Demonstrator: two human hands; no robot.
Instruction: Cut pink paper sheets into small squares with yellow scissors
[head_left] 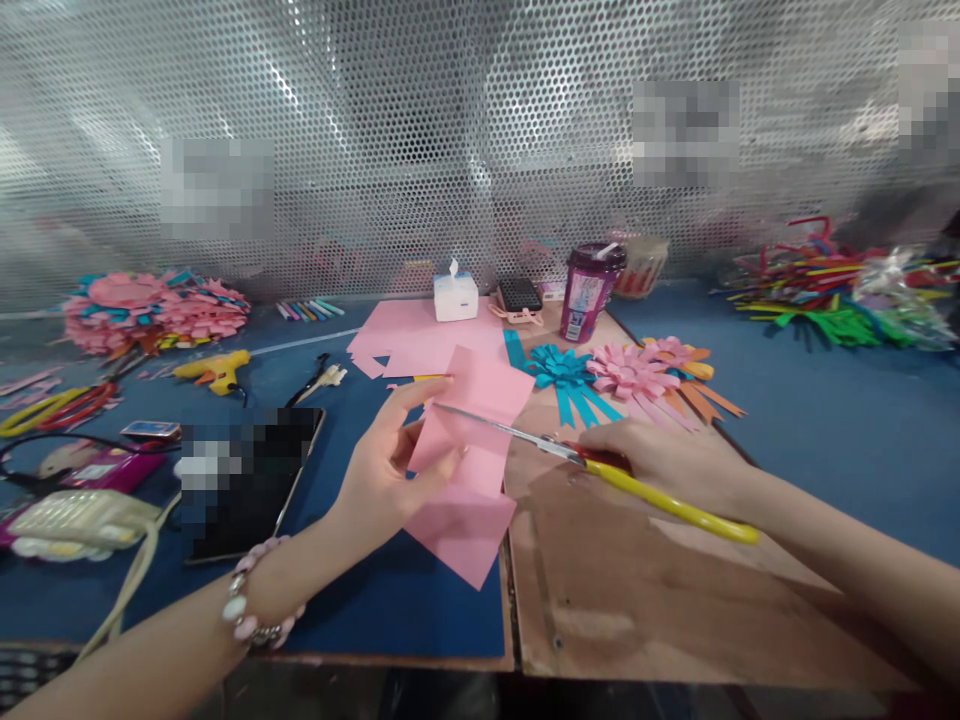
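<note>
My left hand (386,465), with a beaded bracelet (259,600) at its wrist, pinches a folded piece of pink paper (487,400) above the table's middle. Scissors (555,447) with a long yellow handle and a red part are gripped in my right hand (645,450). Their blades point left and lie across the pink paper, the tip close to my left fingers. Below the held piece is another pink square (469,525); whether it is joined to the upper one I cannot tell. Larger pink sheets (420,335) lie behind my left hand.
A lidded purple cup (589,290), tissue pack (455,297) and paper flowers (630,370) stand or lie beyond my hands. At left are a yellow glue gun (214,372), a dark tablet (262,490), cables and a pink flower pile (150,310). Colourful strips (832,290) lie at right.
</note>
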